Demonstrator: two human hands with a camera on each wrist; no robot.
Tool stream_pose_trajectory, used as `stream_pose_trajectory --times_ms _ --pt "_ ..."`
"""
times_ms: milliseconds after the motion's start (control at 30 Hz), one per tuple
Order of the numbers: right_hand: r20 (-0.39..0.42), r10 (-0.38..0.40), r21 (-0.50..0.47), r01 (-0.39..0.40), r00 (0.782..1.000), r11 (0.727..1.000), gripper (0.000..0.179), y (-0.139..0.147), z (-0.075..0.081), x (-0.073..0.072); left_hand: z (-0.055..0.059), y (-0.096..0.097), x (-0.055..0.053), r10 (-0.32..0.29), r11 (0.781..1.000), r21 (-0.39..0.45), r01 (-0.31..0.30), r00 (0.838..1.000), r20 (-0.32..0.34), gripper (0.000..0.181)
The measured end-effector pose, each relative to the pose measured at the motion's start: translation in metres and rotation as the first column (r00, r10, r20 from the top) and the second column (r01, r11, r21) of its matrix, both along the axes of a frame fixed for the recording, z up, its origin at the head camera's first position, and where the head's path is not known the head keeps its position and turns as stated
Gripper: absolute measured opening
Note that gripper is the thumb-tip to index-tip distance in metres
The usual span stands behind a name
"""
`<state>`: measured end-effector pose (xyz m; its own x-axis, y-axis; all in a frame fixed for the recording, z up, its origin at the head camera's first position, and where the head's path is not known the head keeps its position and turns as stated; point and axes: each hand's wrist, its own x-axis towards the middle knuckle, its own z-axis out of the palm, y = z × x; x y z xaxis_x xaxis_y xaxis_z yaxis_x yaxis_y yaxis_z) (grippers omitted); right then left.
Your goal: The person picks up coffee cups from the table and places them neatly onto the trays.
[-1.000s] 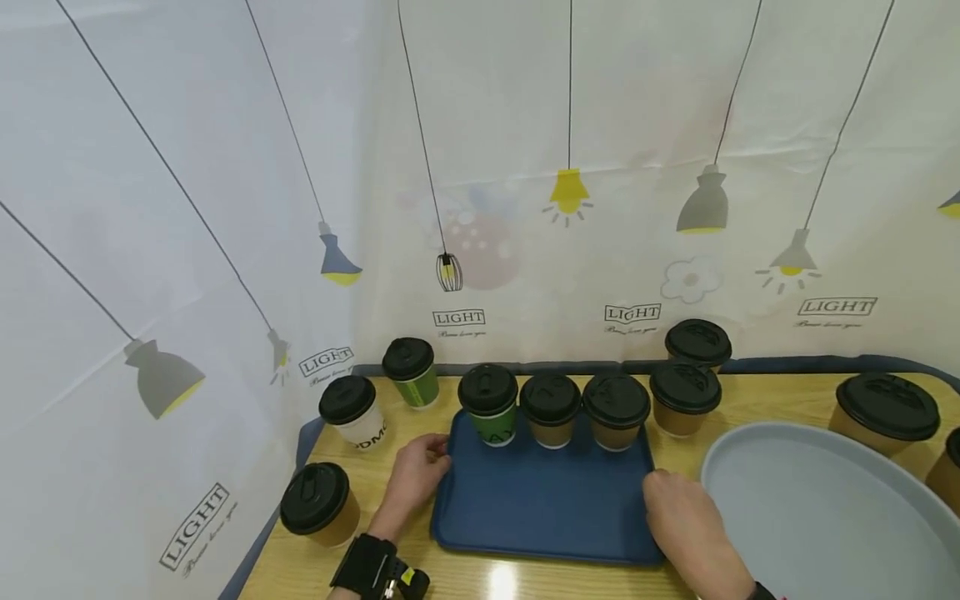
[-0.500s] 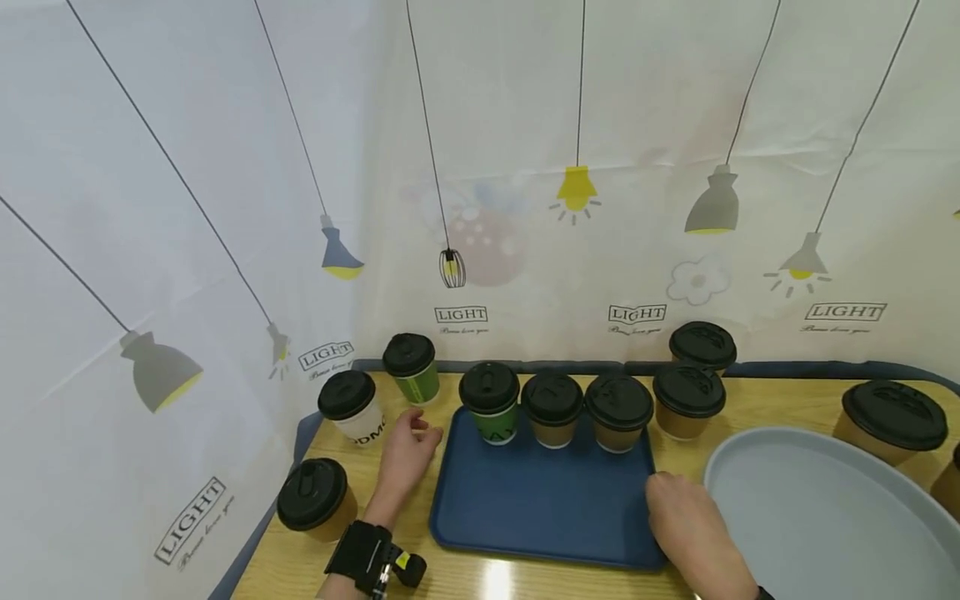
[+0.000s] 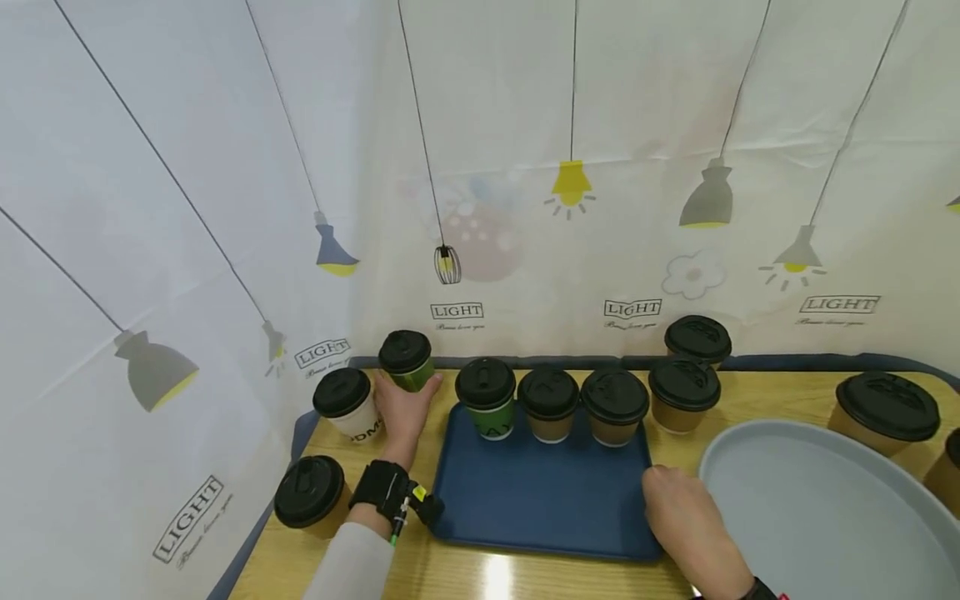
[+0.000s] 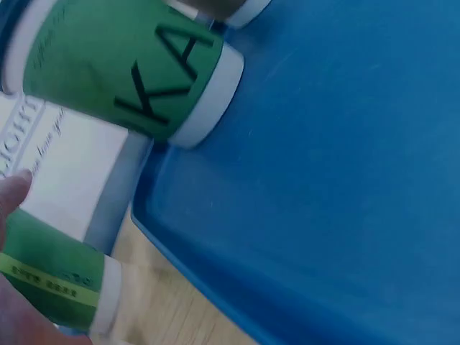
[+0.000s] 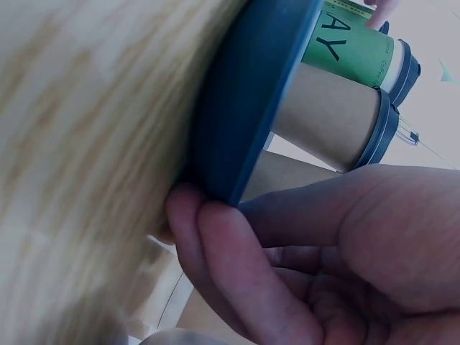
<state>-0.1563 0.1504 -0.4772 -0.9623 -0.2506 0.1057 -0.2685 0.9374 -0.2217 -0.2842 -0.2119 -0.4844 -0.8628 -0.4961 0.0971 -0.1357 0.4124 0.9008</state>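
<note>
We found the right grip (image 3: 686, 525) pinching the tray (image 3: 540, 500); the left grip (image 3: 403, 414) was round the green cup (image 3: 415, 376) on the desk (image 3: 577, 579), closure unclear. We judged it a grasping step, next requiring a firm hold.

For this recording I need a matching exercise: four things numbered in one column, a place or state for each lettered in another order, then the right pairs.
Things
1. blue tray
2. round gray tray
3. right hand
4. left hand

Places and states
A. holding an edge of the tray that bears cups
B. at a green cup that is off both trays
C. bearing three lidded cups in a row
D. cut off by the head view's right edge

Right pairs: 1-C, 2-D, 3-A, 4-B
</note>
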Motion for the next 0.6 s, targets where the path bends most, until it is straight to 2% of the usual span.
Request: stream_pose_trajectory --times_ms 100,333,600 --pt "-0.004 -0.008 -0.008 0.008 1.000 1.000 0.027 0.000 0.000 0.000 -0.002 -0.001 -0.008 0.039 0.998 0.042 -0.038 0.999 -0.007 0.120" --pt "0.027 -0.017 -0.005 0.017 0.999 1.000 0.026 0.000 0.000 -0.001 -0.008 -0.004 -0.020 0.042 0.992 0.124 -0.037 0.998 -0.038 0.124" --pt "0.033 -0.029 0.004 0.028 0.999 1.000 0.026 0.000 -0.001 -0.002 -0.020 -0.006 -0.029 0.049 0.991 0.127 -0.038 0.995 -0.085 0.119"
